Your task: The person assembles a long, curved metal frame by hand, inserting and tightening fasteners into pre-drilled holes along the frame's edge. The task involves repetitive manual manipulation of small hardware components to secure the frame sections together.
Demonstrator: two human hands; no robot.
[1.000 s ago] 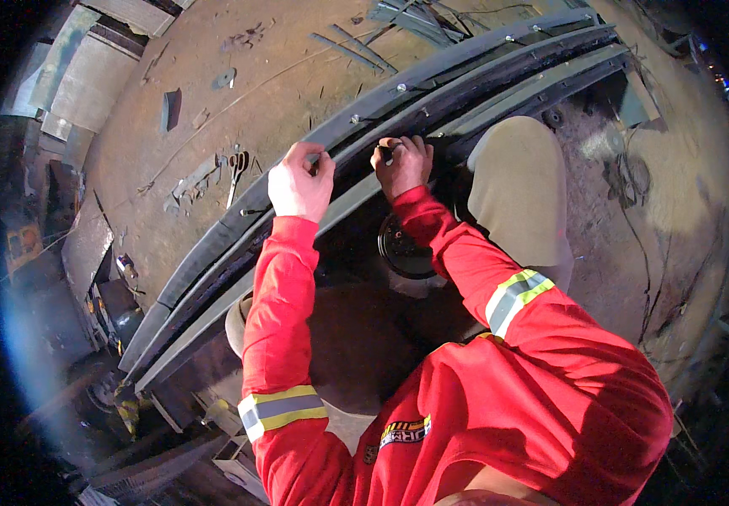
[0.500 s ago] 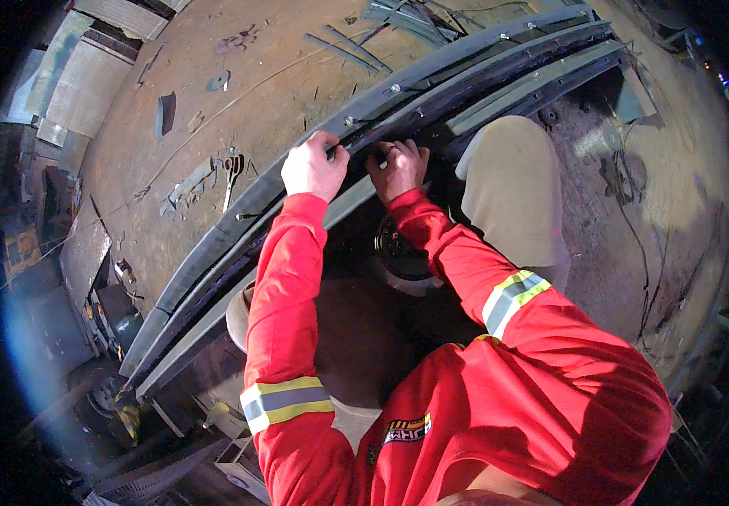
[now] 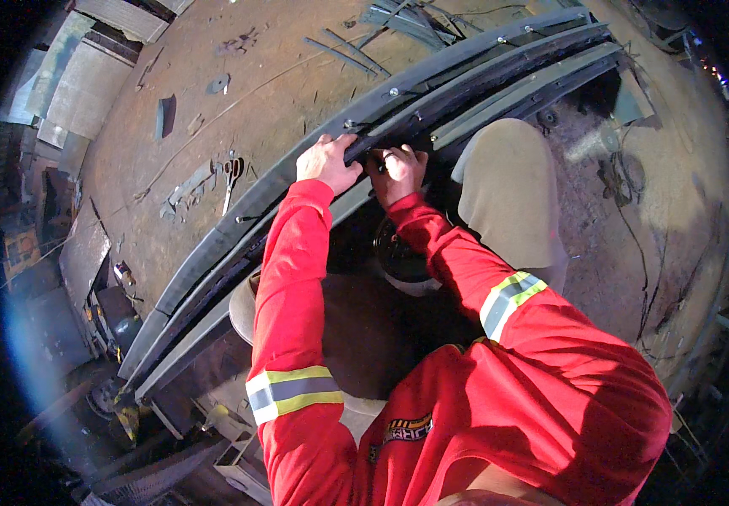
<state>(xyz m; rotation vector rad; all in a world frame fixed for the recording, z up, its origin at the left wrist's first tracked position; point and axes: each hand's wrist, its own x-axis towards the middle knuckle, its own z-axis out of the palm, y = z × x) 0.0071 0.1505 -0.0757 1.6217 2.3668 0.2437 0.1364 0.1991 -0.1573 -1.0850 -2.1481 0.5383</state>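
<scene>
Long grey metal rails (image 3: pixel 238 221) run side by side in a diagonal from lower left to upper right, with small bolts (image 3: pixel 394 93) standing along them. My left hand (image 3: pixel 328 164) lies over the middle stretch of the rails, its fingers curled round an edge and the thumb toward my body. Close beside it, my right hand (image 3: pixel 400 173) is closed at the near side of the same rails, with fingers bent and pressed together. Whatever sits in its fingers is dark and too small to make out. The undersides of both hands are hidden.
Scissors (image 3: pixel 232 172) lie on the brown floor beyond the rails, near scraps of metal. Thin metal strips (image 3: pixel 406 21) are heaped at the far side. My bent knee (image 3: pixel 509 190) is right of my hands. A dark round object (image 3: pixel 400 253) sits beneath my right forearm.
My left hand has shifted slightly right along the rails, and its fingers now reach farther over the edge. My right hand stays nearly in place, with its wrist turned a little.
</scene>
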